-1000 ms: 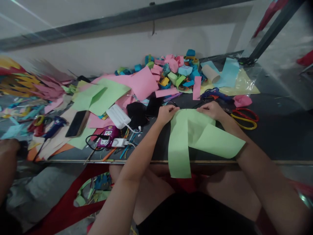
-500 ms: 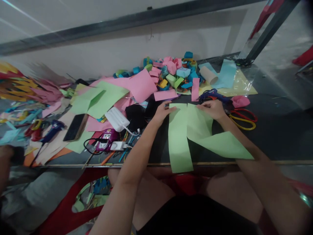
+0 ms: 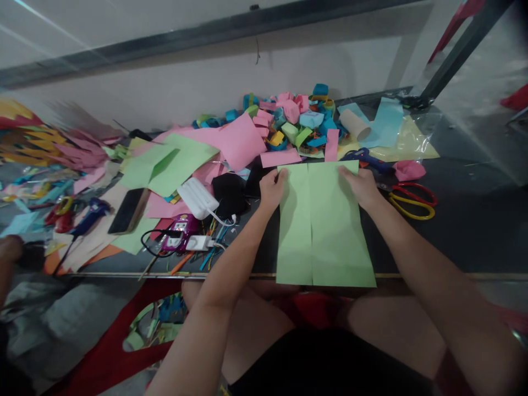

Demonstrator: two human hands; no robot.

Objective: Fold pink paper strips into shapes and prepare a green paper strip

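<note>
A light green paper sheet [image 3: 330, 231] lies flat on the dark table [image 3: 454, 236] in front of me, its near end at the table's front edge. A straight lengthwise line runs down it left of the middle. My left hand [image 3: 271, 191] grips the sheet's far left corner, fingers curled. My right hand [image 3: 363, 186] grips the far right corner in the same way.
Red and yellow scissors [image 3: 412, 199] and a blue glue gun [image 3: 365, 158] lie right of my hands. A heap of coloured paper rings [image 3: 295, 118], pink and green sheets [image 3: 181, 157], a phone [image 3: 130, 209], a white charger [image 3: 198, 197] and cables lie left. Another person's hand [image 3: 10, 247] shows far left.
The green paper was partly folded, with one flap swung out to the right. Both hands have pushed it farther away and spread it flat into one rectangle.
</note>
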